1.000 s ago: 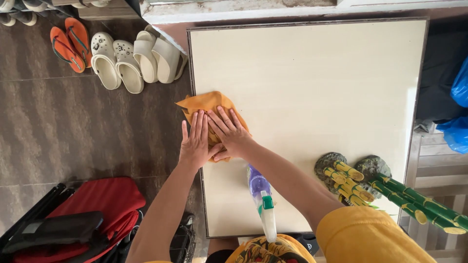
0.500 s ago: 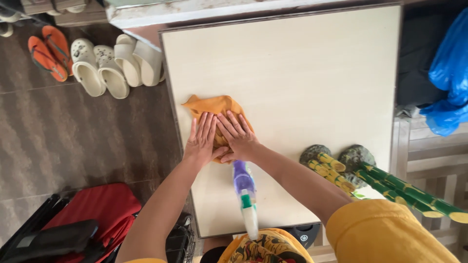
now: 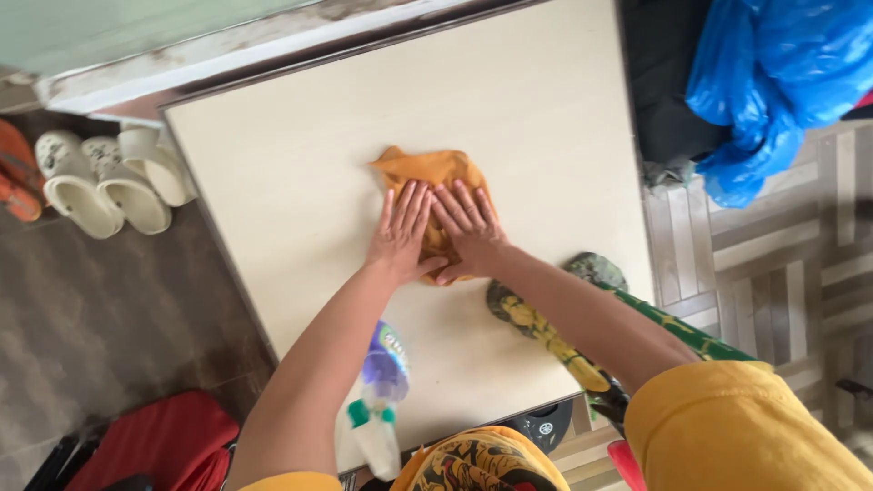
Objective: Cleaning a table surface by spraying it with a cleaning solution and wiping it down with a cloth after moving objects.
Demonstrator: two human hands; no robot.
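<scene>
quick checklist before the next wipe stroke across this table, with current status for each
1. Both hands flat on the orange cloth: ok, left hand and right hand press it side by side.
2. Cloth fully on the table: ok, away from every edge.
3. Far half of the tabletop free of objects: ok.
4. Spray bottle out of the path: ok for a forward stroke, but it sits at the near edge under the left forearm.
5. Bamboo-style ornament clear: not ok, close under the right forearm.
6. Surface wet: cannot tell.
</scene>
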